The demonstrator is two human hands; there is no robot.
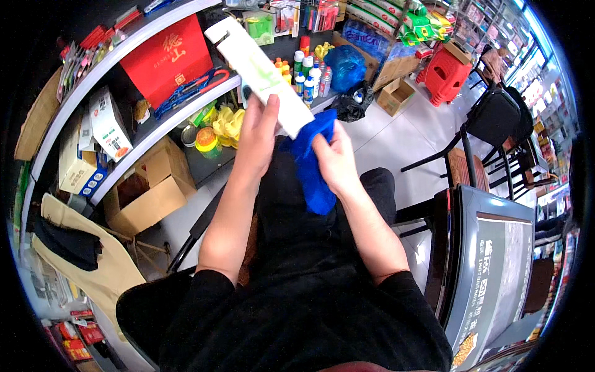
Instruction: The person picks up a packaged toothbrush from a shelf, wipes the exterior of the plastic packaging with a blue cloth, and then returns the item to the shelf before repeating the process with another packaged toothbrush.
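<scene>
"Blue cloth [315, 183] in the right hand [336, 158], is it?"

"Yes, bunched between thumb and fingers, with a loose tail hanging down before the dark trousers [288, 211]. The left hand [256, 131] is closed on the long white piece [263, 71], thumb along its face, the other fingers mostly hidden behind."

"Where does the piece sit, then?"

"Held up off the lap, slanting away toward the upper left. Its notched end is farthest out, and its near end is at the cloth."

"How far along would you call it?"

"Partway through a wipe-down, by my reading. Both things are in hand, and the cloth is at the near end. Which stretches are already clean I can't tell; no wiped edge shows on the face."

"And what's left?"

"Hard to say. There's a pale greenish patch about midway, and it could be grime, print or reflected light. If it's grime, that stretch probably remains, and perhaps the far end too. The underside doesn't show, so I can't judge it. Setting the piece down is a step not yet done."
</scene>
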